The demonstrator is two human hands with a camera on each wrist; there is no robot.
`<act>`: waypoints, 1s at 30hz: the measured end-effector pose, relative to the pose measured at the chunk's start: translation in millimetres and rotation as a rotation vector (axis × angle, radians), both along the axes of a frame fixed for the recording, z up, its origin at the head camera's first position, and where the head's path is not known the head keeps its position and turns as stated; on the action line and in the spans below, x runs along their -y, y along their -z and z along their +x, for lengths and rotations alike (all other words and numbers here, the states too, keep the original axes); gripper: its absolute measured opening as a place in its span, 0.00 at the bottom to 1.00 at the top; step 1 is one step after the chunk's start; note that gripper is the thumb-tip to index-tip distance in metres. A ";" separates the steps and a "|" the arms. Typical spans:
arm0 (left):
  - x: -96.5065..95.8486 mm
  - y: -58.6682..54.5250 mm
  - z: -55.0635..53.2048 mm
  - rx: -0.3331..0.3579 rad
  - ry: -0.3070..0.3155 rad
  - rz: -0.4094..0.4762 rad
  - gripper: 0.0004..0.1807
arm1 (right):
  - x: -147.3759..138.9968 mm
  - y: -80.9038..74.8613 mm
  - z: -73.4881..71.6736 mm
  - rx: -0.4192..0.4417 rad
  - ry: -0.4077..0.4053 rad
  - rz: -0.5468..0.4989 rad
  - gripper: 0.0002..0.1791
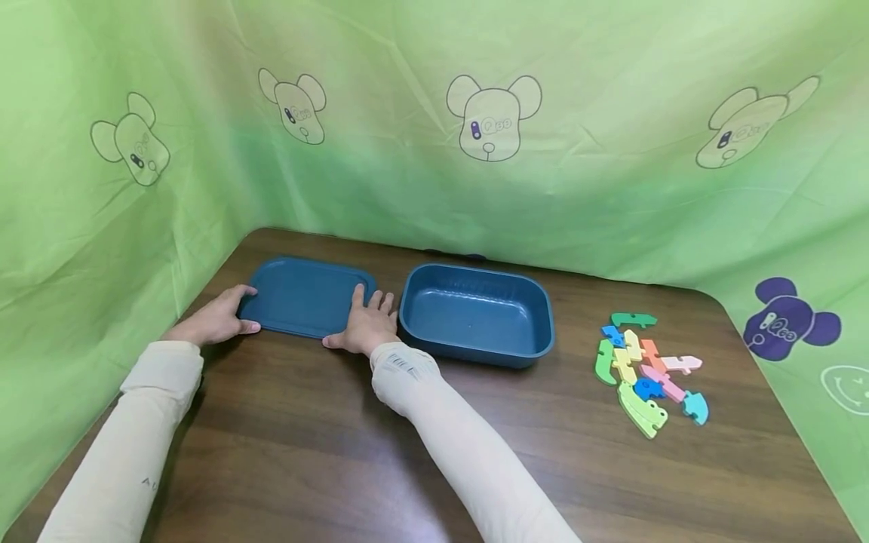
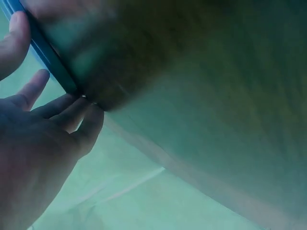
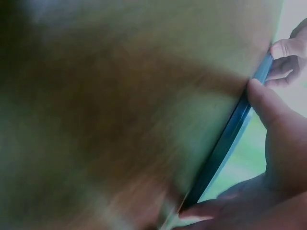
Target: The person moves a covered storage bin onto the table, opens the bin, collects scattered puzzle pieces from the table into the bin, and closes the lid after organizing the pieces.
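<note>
A flat dark-blue lid (image 1: 305,296) lies at the far left of the table. My left hand (image 1: 220,313) is at its left end, fingertips against the short edge and thumb by the near corner. In the left wrist view, fairly straight fingers of that hand (image 2: 53,129) reach the lid's rim (image 2: 50,60). At the lid's right end is my right hand (image 1: 366,323), fingers spread, thumb at the near edge and index finger over the right corner. The right wrist view shows the thumb touching the lid's edge (image 3: 225,143). An open dark-blue box (image 1: 475,313) stands right beside this hand.
Several colourful puzzle pieces (image 1: 624,366) lie at the right of the brown wooden table (image 1: 305,452), among them a light-green frog-like head piece (image 1: 641,411). A green curtain (image 1: 394,151) with printed bear heads hangs behind and at both sides.
</note>
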State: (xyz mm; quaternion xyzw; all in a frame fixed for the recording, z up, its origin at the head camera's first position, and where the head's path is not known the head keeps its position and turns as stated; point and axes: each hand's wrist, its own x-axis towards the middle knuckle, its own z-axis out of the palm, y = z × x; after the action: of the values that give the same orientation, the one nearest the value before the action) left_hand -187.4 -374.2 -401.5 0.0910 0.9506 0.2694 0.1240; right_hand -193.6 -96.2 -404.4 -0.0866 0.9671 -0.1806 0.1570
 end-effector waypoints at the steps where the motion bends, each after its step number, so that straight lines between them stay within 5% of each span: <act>1: -0.8 0.3 -0.1 -0.003 0.000 -0.004 0.39 | -0.8 0.4 0.0 -0.002 -0.005 0.021 0.66; 9: -5.4 -8.8 -2.3 0.020 -0.002 0.000 0.47 | -2.6 -1.6 4.4 -0.055 -0.072 0.093 0.61; 19: -26.0 -31.2 -2.1 -0.138 -0.037 0.042 0.39 | -4.2 -36.4 13.1 -0.365 -0.201 0.052 0.43; 30: -81.3 -45.2 5.7 -0.182 -0.015 0.137 0.37 | -53.9 -69.2 12.4 -0.377 -0.179 0.008 0.41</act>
State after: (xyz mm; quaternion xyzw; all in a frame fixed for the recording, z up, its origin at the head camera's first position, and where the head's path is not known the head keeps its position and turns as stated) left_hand -181.8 -292.9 -356.3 0.1164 0.9379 0.3254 0.0285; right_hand -181.3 -42.3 -335.2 -0.2037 0.9685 -0.1430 -0.0108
